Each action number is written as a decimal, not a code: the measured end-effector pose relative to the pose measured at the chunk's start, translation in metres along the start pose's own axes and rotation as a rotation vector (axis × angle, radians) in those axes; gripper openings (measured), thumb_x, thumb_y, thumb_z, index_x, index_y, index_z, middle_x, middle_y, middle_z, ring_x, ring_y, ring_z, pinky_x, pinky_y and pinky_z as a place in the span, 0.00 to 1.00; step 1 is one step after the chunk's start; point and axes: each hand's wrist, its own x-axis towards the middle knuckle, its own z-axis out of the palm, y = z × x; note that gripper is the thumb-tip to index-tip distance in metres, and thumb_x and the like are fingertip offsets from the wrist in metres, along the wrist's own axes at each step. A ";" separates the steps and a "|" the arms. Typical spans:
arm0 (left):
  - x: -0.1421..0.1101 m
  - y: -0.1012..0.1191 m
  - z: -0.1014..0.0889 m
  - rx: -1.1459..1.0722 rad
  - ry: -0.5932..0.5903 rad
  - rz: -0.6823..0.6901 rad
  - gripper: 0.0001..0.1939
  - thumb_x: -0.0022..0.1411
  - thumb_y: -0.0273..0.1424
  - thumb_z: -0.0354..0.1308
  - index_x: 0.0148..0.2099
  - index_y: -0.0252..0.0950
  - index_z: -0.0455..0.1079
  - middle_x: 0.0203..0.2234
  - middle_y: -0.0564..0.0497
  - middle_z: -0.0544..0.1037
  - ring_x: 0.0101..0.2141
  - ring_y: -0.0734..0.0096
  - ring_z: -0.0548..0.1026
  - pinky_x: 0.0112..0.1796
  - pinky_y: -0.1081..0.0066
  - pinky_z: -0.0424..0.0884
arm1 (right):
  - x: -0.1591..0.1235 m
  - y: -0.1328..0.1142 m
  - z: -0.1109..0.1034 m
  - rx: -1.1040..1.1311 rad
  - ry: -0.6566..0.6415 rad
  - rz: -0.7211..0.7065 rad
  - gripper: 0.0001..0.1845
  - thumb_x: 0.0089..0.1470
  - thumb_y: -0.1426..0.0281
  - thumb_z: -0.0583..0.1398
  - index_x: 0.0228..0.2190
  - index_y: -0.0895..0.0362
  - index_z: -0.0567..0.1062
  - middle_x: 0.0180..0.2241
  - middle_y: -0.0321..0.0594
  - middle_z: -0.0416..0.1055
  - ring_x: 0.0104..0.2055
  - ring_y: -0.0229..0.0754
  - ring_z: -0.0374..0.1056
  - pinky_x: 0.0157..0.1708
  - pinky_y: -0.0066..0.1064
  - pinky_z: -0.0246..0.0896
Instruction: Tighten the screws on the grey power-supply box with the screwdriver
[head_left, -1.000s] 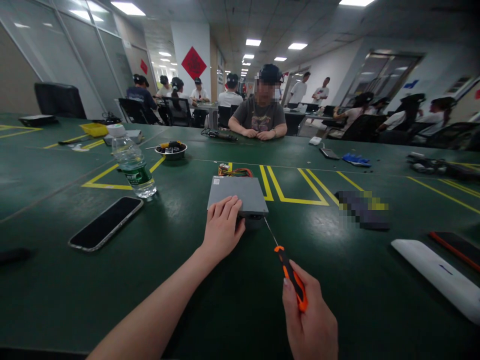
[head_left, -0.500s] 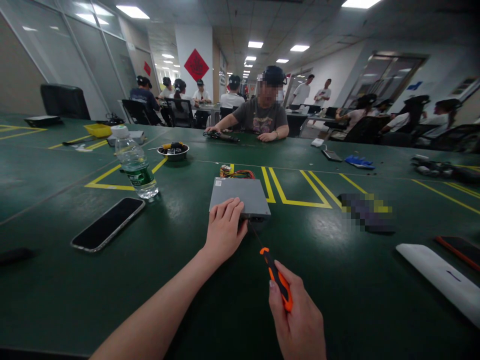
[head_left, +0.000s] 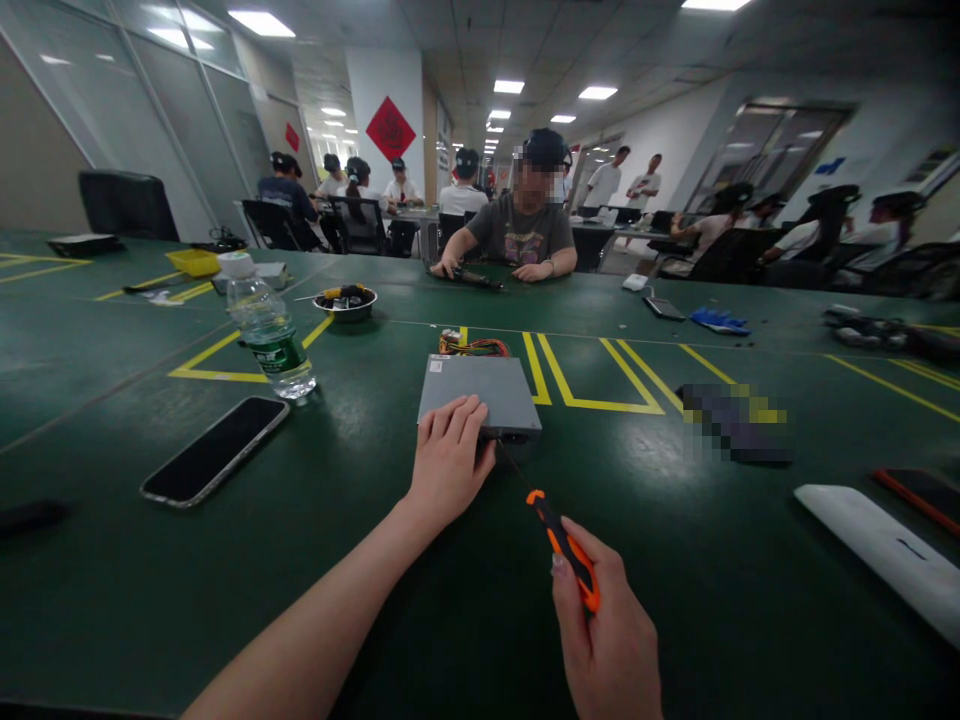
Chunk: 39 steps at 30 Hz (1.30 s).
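Observation:
A grey metal computer power supply (head_left: 480, 385) lies on the green table, its bundle of coloured wires (head_left: 474, 346) at the far side. My left hand (head_left: 452, 450) grips its near left corner, fingers over the top and thumb at the front face. In my right hand (head_left: 607, 610) is an orange and black screwdriver (head_left: 564, 548), held by the handle. Its thin shaft points away and left to the power supply's front face, beside my left thumb. Whether the tip sits in a screw is too small to tell.
To the left are a phone (head_left: 216, 450), a water bottle (head_left: 271, 335) and a metal bowl (head_left: 346, 305) of tools. On the right lie a blurred dark object (head_left: 735, 425) and a white flat object (head_left: 877, 555). Across the table a person (head_left: 521, 225) handles a dark part.
My right hand and the screwdriver handle have shifted slightly right, with the shaft still at the power supply. My left hand stays put. The person opposite has moved the dark part to the right.

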 end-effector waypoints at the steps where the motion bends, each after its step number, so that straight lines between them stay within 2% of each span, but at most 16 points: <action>1: 0.000 0.000 0.000 0.000 0.000 0.001 0.18 0.60 0.32 0.50 0.53 0.37 0.60 0.53 0.47 0.68 0.54 0.61 0.61 0.51 0.59 0.56 | 0.002 0.001 -0.001 0.000 0.001 -0.007 0.17 0.60 0.64 0.47 0.48 0.57 0.62 0.34 0.42 0.73 0.31 0.39 0.72 0.26 0.28 0.69; 4: 0.000 0.000 -0.001 -0.001 -0.002 0.000 0.18 0.60 0.32 0.50 0.53 0.37 0.60 0.53 0.47 0.68 0.54 0.61 0.61 0.51 0.58 0.56 | 0.008 0.001 -0.006 -0.009 0.012 -0.038 0.16 0.60 0.63 0.47 0.46 0.57 0.63 0.33 0.41 0.73 0.29 0.38 0.72 0.25 0.28 0.68; 7: -0.001 0.000 -0.001 -0.002 -0.006 0.001 0.18 0.60 0.32 0.50 0.53 0.37 0.60 0.53 0.46 0.67 0.54 0.61 0.61 0.51 0.58 0.56 | 0.015 -0.002 -0.010 -0.062 0.023 -0.127 0.15 0.61 0.64 0.46 0.45 0.58 0.64 0.31 0.41 0.72 0.29 0.38 0.71 0.26 0.28 0.68; 10: -0.001 0.000 -0.001 -0.002 -0.003 0.004 0.18 0.60 0.32 0.50 0.53 0.37 0.60 0.53 0.46 0.67 0.54 0.61 0.61 0.51 0.58 0.56 | 0.017 -0.009 -0.010 -0.190 0.011 -0.253 0.15 0.61 0.67 0.46 0.45 0.59 0.64 0.29 0.42 0.71 0.28 0.38 0.69 0.27 0.29 0.67; 15: -0.001 0.001 -0.001 -0.005 0.012 0.006 0.19 0.60 0.31 0.50 0.53 0.37 0.60 0.53 0.46 0.67 0.54 0.60 0.61 0.51 0.58 0.56 | 0.012 -0.015 -0.002 -0.389 -0.049 -0.400 0.16 0.60 0.70 0.45 0.41 0.58 0.70 0.24 0.39 0.68 0.23 0.36 0.65 0.22 0.27 0.60; 19: -0.003 0.002 -0.002 -0.008 0.020 0.004 0.19 0.60 0.31 0.50 0.53 0.36 0.60 0.53 0.46 0.67 0.54 0.61 0.61 0.52 0.58 0.55 | 0.014 -0.013 -0.003 -0.325 -0.102 -0.435 0.15 0.60 0.70 0.46 0.36 0.56 0.72 0.24 0.38 0.66 0.23 0.35 0.64 0.22 0.26 0.58; 21: -0.003 0.002 -0.002 -0.009 0.026 0.006 0.19 0.59 0.31 0.50 0.53 0.36 0.60 0.53 0.46 0.67 0.54 0.61 0.61 0.52 0.58 0.55 | 0.019 -0.013 -0.008 -0.242 -0.179 -0.418 0.14 0.60 0.67 0.47 0.35 0.56 0.71 0.25 0.38 0.66 0.25 0.36 0.65 0.25 0.26 0.60; 24: -0.003 0.003 -0.001 -0.013 0.033 0.013 0.19 0.59 0.30 0.50 0.54 0.36 0.60 0.53 0.46 0.68 0.53 0.60 0.62 0.51 0.57 0.56 | 0.029 -0.012 -0.017 -0.165 -0.325 -0.403 0.11 0.58 0.66 0.50 0.37 0.57 0.70 0.29 0.39 0.67 0.30 0.37 0.66 0.29 0.28 0.63; 26: -0.003 0.003 -0.001 -0.014 0.037 0.013 0.19 0.59 0.29 0.50 0.53 0.37 0.60 0.52 0.46 0.68 0.53 0.59 0.62 0.51 0.57 0.56 | 0.034 -0.010 -0.021 -0.200 -0.353 -0.452 0.12 0.55 0.68 0.51 0.40 0.58 0.68 0.31 0.40 0.67 0.31 0.38 0.66 0.30 0.29 0.65; 30: -0.003 0.004 -0.004 -0.001 0.025 0.024 0.19 0.58 0.28 0.49 0.53 0.38 0.61 0.52 0.47 0.68 0.53 0.59 0.62 0.51 0.57 0.56 | 0.041 -0.004 -0.028 -0.299 -0.274 -0.590 0.17 0.51 0.75 0.52 0.44 0.59 0.68 0.38 0.48 0.68 0.36 0.42 0.67 0.33 0.33 0.65; 32: -0.005 0.004 -0.007 0.005 0.012 0.038 0.20 0.58 0.27 0.49 0.54 0.38 0.61 0.53 0.47 0.68 0.54 0.60 0.62 0.52 0.57 0.56 | 0.043 -0.003 -0.031 -0.339 -0.218 -0.722 0.17 0.52 0.78 0.50 0.44 0.59 0.69 0.44 0.52 0.67 0.38 0.43 0.68 0.35 0.34 0.65; 35: -0.008 0.005 -0.011 0.007 0.008 0.047 0.20 0.58 0.27 0.49 0.54 0.38 0.60 0.53 0.47 0.67 0.54 0.60 0.62 0.52 0.57 0.56 | 0.045 -0.004 -0.034 -0.358 -0.182 -0.953 0.16 0.55 0.77 0.48 0.42 0.57 0.70 0.42 0.47 0.70 0.35 0.39 0.68 0.33 0.31 0.63; 37: -0.010 0.005 -0.012 0.007 0.012 0.046 0.20 0.57 0.26 0.49 0.53 0.38 0.60 0.53 0.48 0.67 0.54 0.61 0.61 0.52 0.58 0.56 | 0.043 -0.004 -0.031 -0.333 -0.183 -1.009 0.13 0.56 0.75 0.49 0.39 0.55 0.70 0.38 0.42 0.73 0.34 0.38 0.67 0.31 0.29 0.62; 39: -0.011 0.006 -0.012 0.006 0.013 0.050 0.20 0.57 0.26 0.49 0.53 0.39 0.61 0.53 0.48 0.67 0.54 0.61 0.61 0.52 0.58 0.55 | 0.040 -0.002 -0.025 -0.307 -0.170 -1.002 0.10 0.58 0.69 0.51 0.34 0.54 0.71 0.36 0.41 0.73 0.34 0.38 0.67 0.31 0.29 0.62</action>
